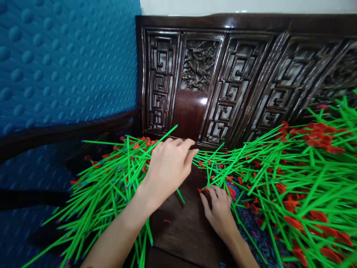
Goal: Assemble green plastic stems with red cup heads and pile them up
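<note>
My left hand (170, 163) is raised over the dark wooden seat (181, 230), palm down, with thumb and fingers apart. A green balloon stick (169, 134) rises behind its knuckles, and I see nothing held between the fingertips. Lower and to the right, my right hand (219, 206) has its thumb and fingertips closed around a small red balloon cup (204, 190) at the edge of the right-hand heap. To the left lies a pile of green sticks (111, 197), many with blue or purple tips.
A larger heap of green sticks with red cups (318, 216) fills the right side, over dark patterned fabric (251, 227). Behind stands a carved wooden backrest (192, 111). On the left are a wooden armrest (69, 130) and a blue studded wall covering (69, 63).
</note>
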Tool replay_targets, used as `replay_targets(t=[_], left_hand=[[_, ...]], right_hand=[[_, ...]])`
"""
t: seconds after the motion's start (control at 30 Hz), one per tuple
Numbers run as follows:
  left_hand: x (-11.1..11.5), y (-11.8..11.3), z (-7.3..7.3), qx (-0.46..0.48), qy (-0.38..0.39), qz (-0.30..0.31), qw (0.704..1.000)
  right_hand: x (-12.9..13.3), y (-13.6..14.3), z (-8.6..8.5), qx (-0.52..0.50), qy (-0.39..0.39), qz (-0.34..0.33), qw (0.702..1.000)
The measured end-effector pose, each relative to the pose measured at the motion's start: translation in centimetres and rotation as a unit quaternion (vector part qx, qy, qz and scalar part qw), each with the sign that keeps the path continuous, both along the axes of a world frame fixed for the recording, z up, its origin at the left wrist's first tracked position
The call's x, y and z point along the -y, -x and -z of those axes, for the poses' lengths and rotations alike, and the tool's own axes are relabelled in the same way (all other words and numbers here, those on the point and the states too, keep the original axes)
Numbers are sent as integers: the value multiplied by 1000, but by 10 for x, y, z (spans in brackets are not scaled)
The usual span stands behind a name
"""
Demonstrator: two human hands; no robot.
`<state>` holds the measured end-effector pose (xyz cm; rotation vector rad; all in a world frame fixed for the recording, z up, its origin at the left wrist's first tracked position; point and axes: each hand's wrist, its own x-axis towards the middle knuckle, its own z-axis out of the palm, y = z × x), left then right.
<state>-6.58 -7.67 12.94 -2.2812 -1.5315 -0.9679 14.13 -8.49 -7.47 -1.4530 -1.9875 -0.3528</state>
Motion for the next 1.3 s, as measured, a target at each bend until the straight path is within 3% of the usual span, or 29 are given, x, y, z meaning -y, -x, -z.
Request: replay_targets(t=[0.17,0.4,0.57,0.73,0.83,0.97,1.2,1.3], left_hand=[[6,-5,3,-14,32,35,999],[9,-7,3,-6,46,66,997],[10,-8,2,-3,56,77,995],[9,-6,1,-9,54,84,995],[8,-5,1,-13,58,88,994],[7,-7,3,-20,75,103,992],[4,-15,8,-72,119,146,979],[0,-18,13,-114,145,179,967]], right_hand=[[-5,-6,3,-25,-29,-13,999],[-8,-16,14,9,6,42,999],[-2,-15,-19,-146,-69,-18,987],[10,-14,-48,-249,-193,-10,949],[13,-15,-55,-303,-246,-5,921],[17,-13,-64,-299,-322,-19,898],[24,-15,-72,-305,-359,6,882],[26,-20,-72,-309,-384,-31,869]])
